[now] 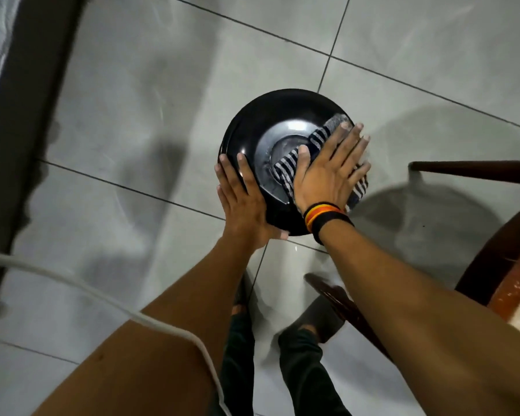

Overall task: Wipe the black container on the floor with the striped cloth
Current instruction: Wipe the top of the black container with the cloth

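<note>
A round black container (254, 127) stands on the grey tiled floor, seen from above, with a grey dome and a shiny centre on top. My left hand (242, 199) grips its near-left rim. My right hand (332, 171) lies flat, fingers spread, pressing the striped cloth (288, 165) onto the right side of the container's top. The black-and-white cloth shows under the thumb, past the fingertips and beyond the hand's right edge. A black, red and yellow band sits on the right wrist.
A dark wooden chair (478, 172) stands at the right, one leg (342, 304) reaching the floor near my feet (321, 319). A white cable (102, 298) crosses my left arm. A dark strip (27, 115) runs along the left edge of the floor.
</note>
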Available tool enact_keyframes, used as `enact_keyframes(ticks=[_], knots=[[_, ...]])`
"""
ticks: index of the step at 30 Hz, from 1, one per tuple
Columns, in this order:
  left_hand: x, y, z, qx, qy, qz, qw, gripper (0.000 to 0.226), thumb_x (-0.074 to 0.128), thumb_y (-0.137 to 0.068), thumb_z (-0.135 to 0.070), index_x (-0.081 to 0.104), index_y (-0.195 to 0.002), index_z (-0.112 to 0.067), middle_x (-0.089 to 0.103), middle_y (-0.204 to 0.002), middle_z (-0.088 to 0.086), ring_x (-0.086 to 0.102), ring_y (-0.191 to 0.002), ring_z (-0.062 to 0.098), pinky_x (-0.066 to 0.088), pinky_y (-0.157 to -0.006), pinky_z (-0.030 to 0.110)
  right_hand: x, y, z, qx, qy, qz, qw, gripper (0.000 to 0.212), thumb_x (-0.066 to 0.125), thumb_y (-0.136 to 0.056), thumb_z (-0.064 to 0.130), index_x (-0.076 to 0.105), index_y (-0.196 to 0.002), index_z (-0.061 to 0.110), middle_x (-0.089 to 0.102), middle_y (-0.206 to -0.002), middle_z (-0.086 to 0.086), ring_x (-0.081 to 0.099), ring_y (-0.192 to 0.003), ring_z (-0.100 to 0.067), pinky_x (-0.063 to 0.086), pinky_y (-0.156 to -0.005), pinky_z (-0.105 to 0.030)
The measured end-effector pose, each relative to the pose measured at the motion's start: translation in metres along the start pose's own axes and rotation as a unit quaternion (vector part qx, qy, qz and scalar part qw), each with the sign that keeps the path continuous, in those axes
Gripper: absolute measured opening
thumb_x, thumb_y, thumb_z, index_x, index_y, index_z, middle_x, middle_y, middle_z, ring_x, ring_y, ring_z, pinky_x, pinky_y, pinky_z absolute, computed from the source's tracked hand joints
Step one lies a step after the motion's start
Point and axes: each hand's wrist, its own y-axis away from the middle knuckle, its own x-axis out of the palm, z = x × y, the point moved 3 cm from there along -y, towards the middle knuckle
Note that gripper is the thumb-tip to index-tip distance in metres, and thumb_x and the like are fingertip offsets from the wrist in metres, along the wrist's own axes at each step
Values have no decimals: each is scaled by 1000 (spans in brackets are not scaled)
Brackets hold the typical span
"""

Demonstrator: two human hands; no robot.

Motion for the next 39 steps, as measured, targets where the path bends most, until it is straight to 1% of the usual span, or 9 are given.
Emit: enact_keyframes(ticks=[6, 10, 14, 18, 21, 26, 30, 34, 39], knots=[[0, -1, -3, -31, -10, 4, 999, 176, 98, -47, -57, -25, -161, -4, -35, -167, 25, -33, -156, 43, -10, -127, 56, 9, -15, 49, -225, 73, -14, 972, 73, 23, -106, 52, 7, -164, 9, 5, -173, -18, 4, -160, -38, 7, -126, -66], [-3, 2, -7, -43, -14, 15, 999, 173, 95, -51, -60, -28, -160, -8, -37, -166, 23, -33, -156, 42, -9, -130, 58, 9, 10, 13, -352, 92, 11, 931, 70, 27, -107, 49, 8, -165, 14, 6, -174, -14, 5, -160, -33, 7, -128, -61], [-5, 1, -11, -61, -20, 22, 998, 174, 97, -51, -56, -29, -161, -9, -38, -165, 24, -34, -155, 42, -7, -130, 60, 3, 22, -40, -233, 72, 40, 969, 70, 24, -105, 51, 3, -165, 22, 0, -174, -8, 0, -161, -30, 5, -127, -64], [-5, 0, -10, -61, -28, 27, 997, 174, 98, -51, -54, -31, -160, -9, -40, -164, 25, -36, -154, 44, -11, -129, 59, -4, -25, -5, -82, 20, 10, 996, 72, 21, -103, 52, 5, -165, 19, 2, -174, -13, 1, -160, -35, 9, -123, -70], [-4, 1, -10, -63, -37, 26, 997, 175, 98, -51, -53, -30, -160, -7, -39, -164, 26, -35, -154, 44, -11, -129, 58, 2, -45, 41, -124, 24, 8, 992, 70, 23, -105, 51, 9, -165, 18, 5, -174, -13, 4, -160, -36, 6, -123, -70], [-7, 2, -13, -68, -56, 42, 995, 171, 93, -56, -63, -33, -158, -8, -40, -164, 26, -36, -154, 43, -10, -130, 59, 10, 12, 20, -357, 93, 42, 928, 68, 26, -107, 51, 6, -165, 21, 6, -174, -9, 5, -160, -33, 7, -126, -66], [-7, 4, -14, -62, -38, 23, 997, 172, 95, -53, -60, -27, -162, -8, -36, -166, 26, -32, -156, 44, -6, -130, 61, 1, 35, -53, -271, 86, 81, 955, 67, 23, -105, 55, 4, -165, 29, -2, -174, -3, 2, -161, -29, 7, -125, -68], [-5, 2, -10, -67, -44, 28, 996, 175, 98, -50, -55, -29, -161, -9, -39, -164, 26, -35, -154, 44, -12, -128, 60, -9, -8, -28, -110, 12, 73, 991, 69, 21, -105, 55, 0, -165, 29, -4, -174, -6, -5, -160, -33, 5, -124, -70], [-5, 2, -9, -65, -53, 20, 996, 174, 98, -50, -55, -28, -161, -7, -37, -165, 27, -33, -155, 45, -15, -126, 56, -8, -62, 65, -189, 29, 99, 976, 62, 20, -106, 53, 16, -163, 30, 7, -174, -2, -1, -161, -33, -4, -122, -71]])
